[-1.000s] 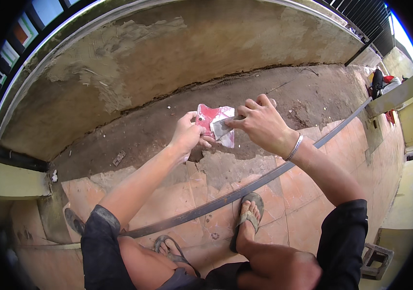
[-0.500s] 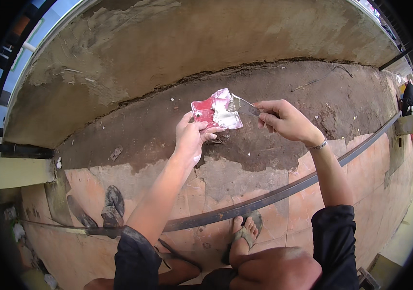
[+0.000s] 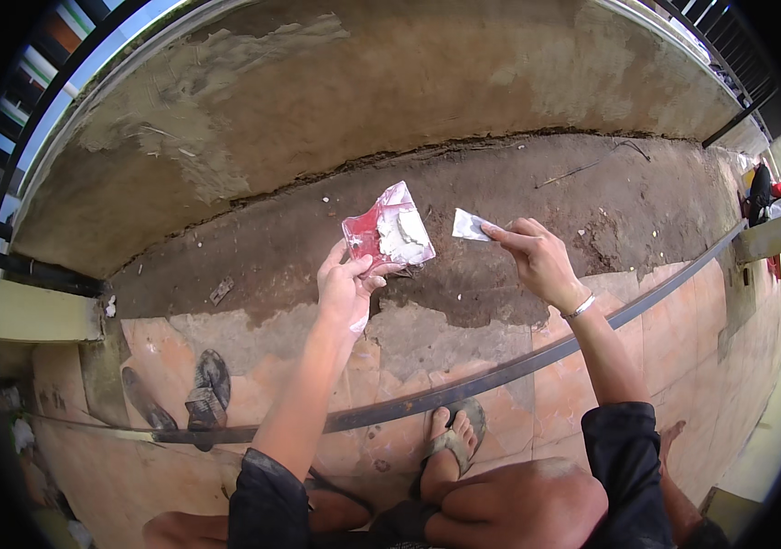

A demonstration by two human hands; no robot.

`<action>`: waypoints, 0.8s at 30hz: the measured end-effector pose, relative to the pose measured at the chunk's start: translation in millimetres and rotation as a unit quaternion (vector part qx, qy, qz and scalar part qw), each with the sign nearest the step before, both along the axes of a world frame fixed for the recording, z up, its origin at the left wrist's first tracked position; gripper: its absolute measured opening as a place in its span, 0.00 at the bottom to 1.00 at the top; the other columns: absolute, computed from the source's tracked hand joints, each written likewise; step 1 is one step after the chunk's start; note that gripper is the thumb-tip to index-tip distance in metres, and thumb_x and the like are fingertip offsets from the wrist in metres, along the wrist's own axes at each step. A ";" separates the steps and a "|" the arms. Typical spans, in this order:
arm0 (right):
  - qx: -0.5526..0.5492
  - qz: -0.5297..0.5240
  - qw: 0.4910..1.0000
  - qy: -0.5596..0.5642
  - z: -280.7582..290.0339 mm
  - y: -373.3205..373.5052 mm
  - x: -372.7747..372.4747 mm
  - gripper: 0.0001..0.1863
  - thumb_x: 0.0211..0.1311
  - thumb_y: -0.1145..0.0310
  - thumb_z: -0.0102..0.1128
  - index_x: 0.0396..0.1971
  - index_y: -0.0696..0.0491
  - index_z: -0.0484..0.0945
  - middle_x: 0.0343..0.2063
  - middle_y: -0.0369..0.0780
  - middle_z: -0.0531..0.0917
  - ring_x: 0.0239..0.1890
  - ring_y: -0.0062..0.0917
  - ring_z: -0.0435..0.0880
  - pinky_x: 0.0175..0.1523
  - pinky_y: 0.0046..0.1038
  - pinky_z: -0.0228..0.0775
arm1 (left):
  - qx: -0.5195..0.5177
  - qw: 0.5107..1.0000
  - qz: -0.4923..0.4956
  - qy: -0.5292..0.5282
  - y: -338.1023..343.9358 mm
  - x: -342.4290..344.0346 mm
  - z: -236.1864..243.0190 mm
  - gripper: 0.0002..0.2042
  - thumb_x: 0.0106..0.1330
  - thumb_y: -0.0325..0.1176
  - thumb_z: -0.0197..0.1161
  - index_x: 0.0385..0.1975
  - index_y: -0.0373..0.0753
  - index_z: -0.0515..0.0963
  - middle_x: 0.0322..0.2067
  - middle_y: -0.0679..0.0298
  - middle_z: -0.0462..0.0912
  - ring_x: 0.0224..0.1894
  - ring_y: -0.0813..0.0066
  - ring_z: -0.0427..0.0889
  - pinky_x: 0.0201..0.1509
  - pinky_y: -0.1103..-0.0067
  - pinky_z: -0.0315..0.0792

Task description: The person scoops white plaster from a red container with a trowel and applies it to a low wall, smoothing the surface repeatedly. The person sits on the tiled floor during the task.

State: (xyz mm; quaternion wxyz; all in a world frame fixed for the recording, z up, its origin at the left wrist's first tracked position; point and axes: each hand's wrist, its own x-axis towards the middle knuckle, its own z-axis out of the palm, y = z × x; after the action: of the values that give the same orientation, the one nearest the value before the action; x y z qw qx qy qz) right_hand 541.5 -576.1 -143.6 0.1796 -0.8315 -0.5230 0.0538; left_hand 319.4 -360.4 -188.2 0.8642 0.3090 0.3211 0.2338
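A: Location of the red-and-white plate (image 3: pixel 365 240)?
B: Mid-view, above the soil strip (image 3: pixel 271 249), tilted. White paste (image 3: pixel 402 231) heaped on its right half.
A: Hands?
B: Left hand (image 3: pixel 344 291) grips the plate's near edge, thumb on top, fingers beneath. Right hand (image 3: pixel 541 263) pinches a flat blade (image 3: pixel 469 226), thumb uppermost. Blade and plate are apart; the blade's upper face looks pale, paste or glare, cannot tell.
A: Step in hand?
B: Judged: working paste with the blade, at a gap between strokes.
A: What would a next stroke call for?
B: A steady plate and the blade edge brought flat to the paste; judgement only.
A: Surroundings?
B: Beyond the soil, a patchy wall (image 3: pixel 427 78). Nearer, a dark metal bar (image 3: pixel 463 391) crosses the broken tiles (image 3: pixel 656 334); a sandalled foot (image 3: pixel 452 441) below it.
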 end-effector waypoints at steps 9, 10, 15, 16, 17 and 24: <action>-0.036 -0.040 0.998 -0.032 19.7 27.7 -20.8 0.22 0.72 0.75 0.55 0.64 0.47 0.78 0.31 0.39 0.79 0.30 0.31 0.81 0.37 0.30 0.78 | -0.010 1.000 -0.012 -0.015 -11.8 -2.0 6.2 0.24 0.68 0.17 0.51 0.65 0.31 0.68 0.52 0.52 0.85 0.44 0.61 0.90 0.30 0.85 0.79; 0.076 -0.098 0.983 0.137 36.8 31.5 -26.3 0.22 0.74 0.75 0.53 0.66 0.50 0.76 0.30 0.38 0.79 0.29 0.27 0.80 0.35 0.28 0.77 | -0.011 1.000 -0.016 -0.011 -10.9 -5.4 8.9 0.24 0.68 0.17 0.51 0.65 0.31 0.68 0.52 0.52 0.85 0.44 0.61 0.90 0.30 0.85 0.79; 0.248 -0.169 0.766 0.569 147.8 54.4 -84.8 0.20 0.78 0.75 0.46 0.66 0.60 0.68 0.31 0.34 0.76 0.25 0.13 0.74 0.28 0.19 0.73 | -0.005 1.000 0.010 0.004 -0.5 -28.6 10.5 0.24 0.68 0.19 0.51 0.65 0.32 0.68 0.53 0.52 0.84 0.44 0.62 0.90 0.33 0.81 0.79; 0.222 -0.105 0.783 0.571 162.4 53.0 -100.5 0.19 0.78 0.75 0.46 0.65 0.61 0.69 0.30 0.34 0.76 0.26 0.13 0.73 0.28 0.18 0.71 | -0.005 1.000 0.009 0.003 -3.6 -34.7 6.1 0.24 0.69 0.19 0.51 0.66 0.32 0.68 0.52 0.53 0.85 0.44 0.63 0.90 0.34 0.80 0.79; 0.212 -0.028 0.794 0.569 174.9 53.1 -113.3 0.19 0.77 0.76 0.46 0.64 0.62 0.70 0.30 0.34 0.76 0.27 0.12 0.73 0.29 0.17 0.69 | -0.019 1.000 0.017 0.001 -5.0 -38.0 1.2 0.24 0.68 0.18 0.51 0.65 0.31 0.67 0.52 0.51 0.84 0.44 0.61 0.90 0.33 0.79 0.79; 0.220 0.021 0.851 0.477 192.0 64.0 -172.7 0.20 0.77 0.76 0.48 0.65 0.63 0.67 0.36 0.37 0.78 0.29 0.15 0.75 0.32 0.19 0.72 | -0.036 0.998 0.050 0.006 -5.4 -52.0 -39.4 0.22 0.68 0.20 0.55 0.63 0.31 0.69 0.49 0.51 0.84 0.44 0.61 0.88 0.42 0.72 0.81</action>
State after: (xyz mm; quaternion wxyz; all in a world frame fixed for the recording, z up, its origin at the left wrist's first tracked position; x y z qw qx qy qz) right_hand 368.7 -512.2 48.4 0.5839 -0.6310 -0.3886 0.3314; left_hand 267.4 -365.8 -227.6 0.8601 0.2623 0.3495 0.2632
